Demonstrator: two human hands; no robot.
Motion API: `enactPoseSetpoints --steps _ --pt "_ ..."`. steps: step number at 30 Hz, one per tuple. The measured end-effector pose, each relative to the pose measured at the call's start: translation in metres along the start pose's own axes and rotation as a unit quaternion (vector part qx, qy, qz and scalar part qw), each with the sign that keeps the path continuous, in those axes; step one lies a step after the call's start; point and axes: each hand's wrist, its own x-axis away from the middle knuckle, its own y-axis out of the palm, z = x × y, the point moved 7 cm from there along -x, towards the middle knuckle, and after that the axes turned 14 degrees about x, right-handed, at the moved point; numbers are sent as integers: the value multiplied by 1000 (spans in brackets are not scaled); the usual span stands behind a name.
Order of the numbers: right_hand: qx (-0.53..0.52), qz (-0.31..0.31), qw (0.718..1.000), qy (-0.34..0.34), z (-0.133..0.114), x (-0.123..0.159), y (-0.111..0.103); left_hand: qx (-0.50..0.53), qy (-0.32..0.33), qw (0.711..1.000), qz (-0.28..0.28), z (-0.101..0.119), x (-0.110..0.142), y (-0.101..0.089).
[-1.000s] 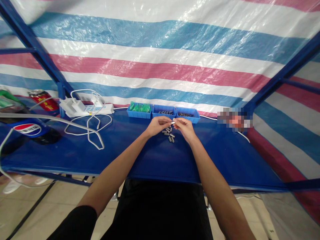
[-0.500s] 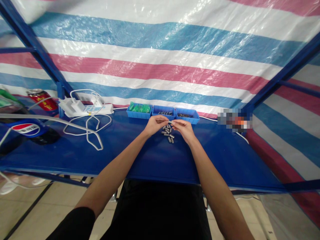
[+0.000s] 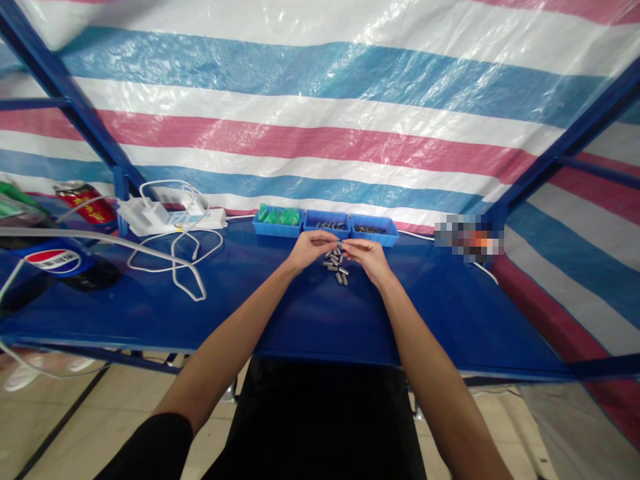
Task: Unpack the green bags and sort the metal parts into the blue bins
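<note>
My left hand and my right hand meet fingertip to fingertip over the blue table. Between their pinched fingers is a small metal cylinder, mostly covered by the fingertips. Just below lies a loose pile of short grey metal cylinders on the tabletop. Behind the hands stand three blue bins in a row. The left bin holds green plastic pieces, the middle bin holds grey metal cylinders, and the right bin holds small dark parts too fine to name.
To the left, a white power strip trails looped white cables. A Pepsi bottle lies beyond, near a red can. Blurred items sit at the right. Striped sheeting hangs behind the blue table.
Both hands stay almost in place, with the fingertips shifting slightly around the small cylinder. The pile and the bins look the same.
</note>
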Motion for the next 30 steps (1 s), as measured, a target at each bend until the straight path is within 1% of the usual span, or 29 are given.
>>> enactPoseSetpoints --steps 5,8,11,14,16,18,22,24,27,30 --pt "17 -4 1000 -6 -2 0 1 26 -6 999 20 2 1 -2" --pt "54 11 998 -23 -2 -2 -1 50 5 997 62 0 -2 -12" --pt "155 43 985 -58 -2 -4 -4 66 31 990 117 -3 -6 -27" --pt "275 68 953 -104 -7 -2 -5 101 25 985 139 -8 -10 -35" --pt "341 74 929 -123 -10 0 -4 129 9 981 144 -11 -10 -36" --pt "387 67 909 -137 -13 2 -2 147 -1 978 145 -10 -9 -34" --pt "461 11 867 -189 -16 5 11 140 -6 983 117 -3 -6 -25" --pt "488 -12 849 -202 -15 5 15 127 -13 987 102 -2 -4 -20" --pt "508 -18 837 -203 -14 5 15 104 -32 990 94 -5 -2 -17" --pt "512 5 837 -192 -13 5 9 86 -40 991 91 -6 -1 -16"
